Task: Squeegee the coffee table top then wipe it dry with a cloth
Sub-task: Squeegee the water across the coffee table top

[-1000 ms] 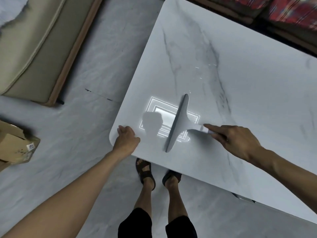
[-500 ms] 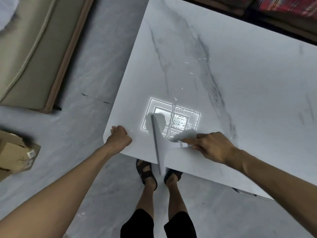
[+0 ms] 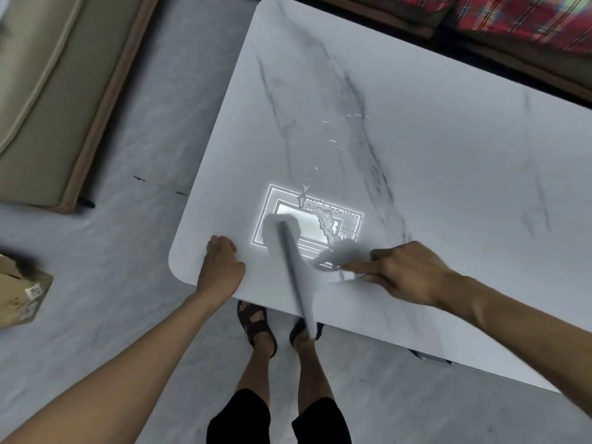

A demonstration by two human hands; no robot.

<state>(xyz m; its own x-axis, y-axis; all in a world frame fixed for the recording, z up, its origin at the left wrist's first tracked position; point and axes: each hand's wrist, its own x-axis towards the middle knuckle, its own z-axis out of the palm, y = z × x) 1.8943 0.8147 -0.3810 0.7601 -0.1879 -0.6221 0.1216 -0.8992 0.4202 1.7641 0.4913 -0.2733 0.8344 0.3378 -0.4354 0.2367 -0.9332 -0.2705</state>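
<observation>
The white marble coffee table top (image 3: 432, 174) fills the upper right of the head view. My right hand (image 3: 403, 270) grips the handle of a grey squeegee (image 3: 296, 277), index finger stretched along it. The squeegee's long blade lies across the near part of the top, its near end reaching past the front edge. A streak of water (image 3: 323, 219) shines in the ceiling light's reflection beside the blade. My left hand (image 3: 221, 267) grips the table's near left corner edge. No cloth is in view.
A beige sofa (image 3: 41, 100) with a wooden base stands on the left. A cardboard box (image 3: 19, 296) sits on the grey floor at the far left. Red plaid cushions (image 3: 519, 17) lie behind the table. My sandalled feet (image 3: 256, 322) stand under the near edge.
My right hand drew the squeegee toward me, and the blade swung until its end hangs over the front edge. A water streak has appeared behind it. My left hand stayed at the corner.
</observation>
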